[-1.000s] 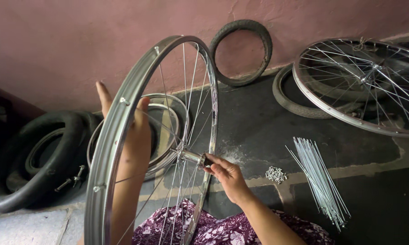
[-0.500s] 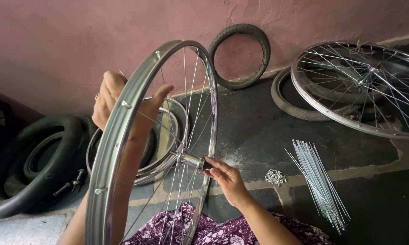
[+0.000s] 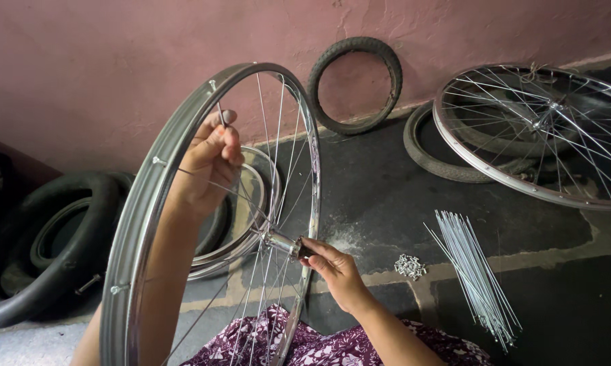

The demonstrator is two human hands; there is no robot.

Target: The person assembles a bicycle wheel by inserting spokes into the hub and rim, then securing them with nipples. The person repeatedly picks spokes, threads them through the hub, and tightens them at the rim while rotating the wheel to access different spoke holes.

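Observation:
A shiny metal bicycle rim (image 3: 143, 217) stands upright before me, partly laced with thin spokes running to a hub (image 3: 280, 241) at its middle. My left hand (image 3: 207, 163) reaches through the rim and pinches a spoke near the upper inside edge. My right hand (image 3: 332, 266) grips the end of the hub axle from the right side. Purple patterned cloth (image 3: 319, 342) covers my lap below the wheel.
A bundle of loose spokes (image 3: 471, 268) and a small heap of nipples (image 3: 408, 266) lie on the dark floor to the right. A laced wheel (image 3: 522, 135) rests on a tyre at far right. A small tyre (image 3: 355, 81) leans on the pink wall. Black tyres (image 3: 41, 251) lie at left.
My left hand has gone from open fingers against the rim to closed fingers pinching a spoke higher up. The right hand stays on the hub axle.

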